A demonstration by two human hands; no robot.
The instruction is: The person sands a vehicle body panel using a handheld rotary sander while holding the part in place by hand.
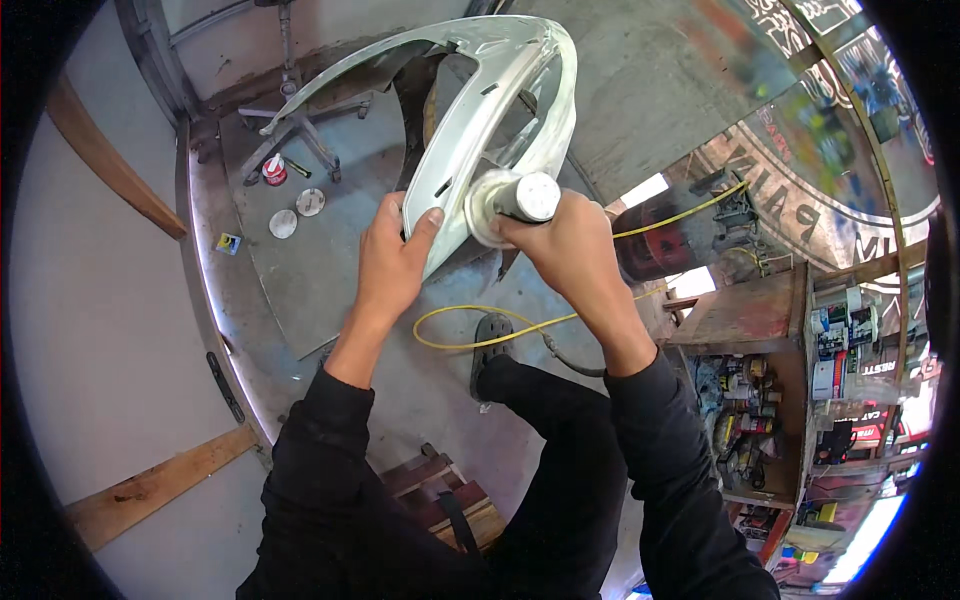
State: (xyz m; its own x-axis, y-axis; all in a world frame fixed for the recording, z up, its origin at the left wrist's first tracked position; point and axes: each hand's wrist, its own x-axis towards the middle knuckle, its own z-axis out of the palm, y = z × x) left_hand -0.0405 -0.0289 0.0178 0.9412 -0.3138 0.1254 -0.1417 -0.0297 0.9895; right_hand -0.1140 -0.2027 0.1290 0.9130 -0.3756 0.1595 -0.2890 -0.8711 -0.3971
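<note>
A large curved, silver-white vehicle body panel (455, 150), like a bumper, stands tilted in front of me. My left hand (395, 250) grips its near lower end, with the thumb on the face and the fingers behind the edge. My right hand (565, 240) is closed round a sander (537, 197) with a white cylindrical top and a pale round pad. The pad lies against or very near the panel's right side; its contact face is hidden. A yellow air hose (455, 312) loops below, and its dark end passes under my right forearm.
A dark red tank (650, 235) stands to the right, beside a wooden cabinet (740, 315) crowded with tools and cans. A chair base (315, 140), a red can (273, 170) and round lids (284, 223) are on the floor at left. A wooden stool (440, 480) is below me.
</note>
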